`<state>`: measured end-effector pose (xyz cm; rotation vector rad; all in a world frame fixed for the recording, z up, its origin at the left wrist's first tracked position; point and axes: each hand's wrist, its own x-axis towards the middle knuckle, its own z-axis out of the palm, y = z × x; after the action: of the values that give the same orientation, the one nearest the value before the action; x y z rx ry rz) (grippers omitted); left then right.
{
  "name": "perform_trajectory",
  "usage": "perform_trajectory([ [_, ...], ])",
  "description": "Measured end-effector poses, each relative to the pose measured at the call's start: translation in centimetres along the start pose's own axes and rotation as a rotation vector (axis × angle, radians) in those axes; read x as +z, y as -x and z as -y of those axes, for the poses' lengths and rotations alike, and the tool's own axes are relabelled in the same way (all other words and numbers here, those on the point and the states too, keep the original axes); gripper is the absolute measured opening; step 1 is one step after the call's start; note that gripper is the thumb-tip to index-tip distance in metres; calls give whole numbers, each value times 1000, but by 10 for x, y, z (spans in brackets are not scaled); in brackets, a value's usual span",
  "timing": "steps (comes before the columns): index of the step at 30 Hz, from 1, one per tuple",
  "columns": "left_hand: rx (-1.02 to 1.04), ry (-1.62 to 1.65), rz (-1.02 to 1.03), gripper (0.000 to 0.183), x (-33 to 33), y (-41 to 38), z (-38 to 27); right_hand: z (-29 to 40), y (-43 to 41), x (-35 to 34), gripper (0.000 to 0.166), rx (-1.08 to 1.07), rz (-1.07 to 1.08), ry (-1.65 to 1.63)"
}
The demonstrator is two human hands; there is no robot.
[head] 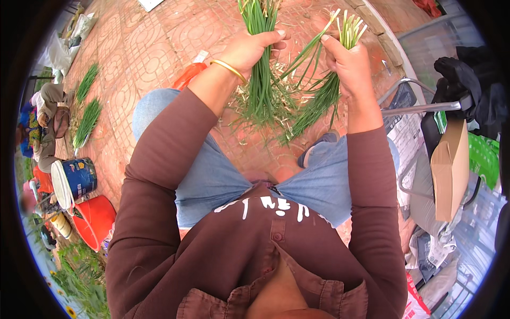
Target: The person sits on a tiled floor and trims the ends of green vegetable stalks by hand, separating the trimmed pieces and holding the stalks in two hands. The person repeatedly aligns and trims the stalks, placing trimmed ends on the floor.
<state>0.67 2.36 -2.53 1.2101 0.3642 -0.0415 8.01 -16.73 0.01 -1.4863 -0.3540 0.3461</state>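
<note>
My left hand (249,50), with a gold bangle at the wrist, grips a thick bunch of garlic chives (261,85) that hangs down between my knees. Its upper end runs out of the top of the view. In my right hand (350,65) is a second bunch of chives (324,105), pale cut ends up and green leaf tips trailing low. A few separate stalks (308,54) slant out between the right thumb and fingers. Beneath both bunches, dry trimmed bits (243,101) and loose leaves litter the floor tiles.
On the red paving (147,52) at left lie two chive bundles (88,119), near a seated person (46,115). A blue bucket (81,177) and red bucket (95,221) stand closer. To my right are a metal-framed chair (422,107) and a cardboard box (450,171).
</note>
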Motion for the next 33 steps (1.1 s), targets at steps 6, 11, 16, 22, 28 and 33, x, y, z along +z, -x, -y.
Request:
perform_trajectory([
  [6, 82, -42, 162, 27, 11, 11, -4, -3, 1, 4, 6, 19, 121, -72],
  [11, 107, -88, 145, 25, 18, 14, -2, -7, 4, 10, 8, -67, 135, 90],
  [16, 48, -92, 121, 25, 18, 15, -5, 0, 2, 6, 16, -263, 4, 424],
  [22, -6, -37, 90, 22, 16, 17, -7, 3, -10, -15, 20, -282, -173, 424],
  [28, -41, 41, 111, 22, 12, 20, -13, 7, -17, -36, 9, -172, -290, 190],
  [33, -94, 109, 97, 22, 9, 18, -11, 8, -9, -25, 17, -24, -99, 248],
])
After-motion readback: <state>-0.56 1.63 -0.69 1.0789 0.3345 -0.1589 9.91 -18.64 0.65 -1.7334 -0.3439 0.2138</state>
